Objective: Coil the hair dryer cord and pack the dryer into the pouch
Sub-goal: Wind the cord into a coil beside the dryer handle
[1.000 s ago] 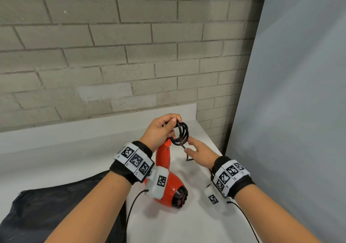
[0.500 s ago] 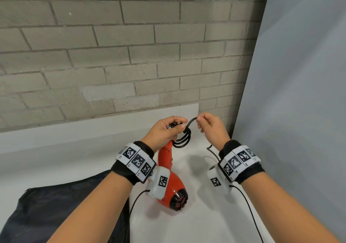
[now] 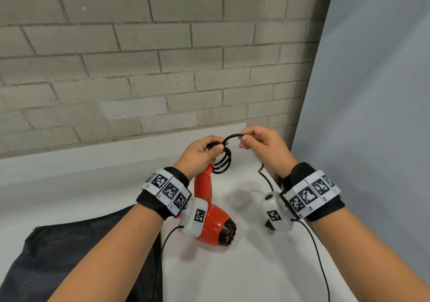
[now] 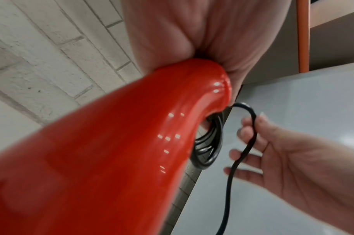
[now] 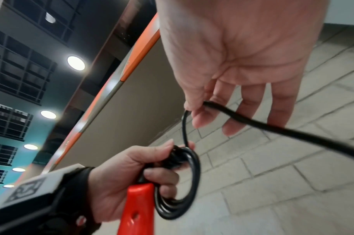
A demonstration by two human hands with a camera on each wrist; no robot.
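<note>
A red hair dryer (image 3: 215, 226) rests body-down on the white table (image 3: 244, 267), handle (image 3: 204, 183) pointing up. My left hand (image 3: 202, 155) grips the handle's top together with several black cord loops (image 3: 223, 162) that hang beside it; the loops (image 5: 184, 189) show well in the right wrist view. My right hand (image 3: 263, 146) pinches the free cord (image 3: 232, 136) between thumb and forefinger, just right of the left hand. The cord (image 4: 234, 163) trails down from that pinch toward the table. A dark pouch (image 3: 69, 255) lies flat at the lower left.
A brick wall (image 3: 139, 57) runs behind the table and a grey panel (image 3: 372, 115) closes off the right side. Thin wrist-camera cables (image 3: 318, 255) hang over the table near both forearms.
My right hand rose from the table surface with the free cord and brought it up beside the left hand, arching a new length over the coil. The left hand kept its grip.
</note>
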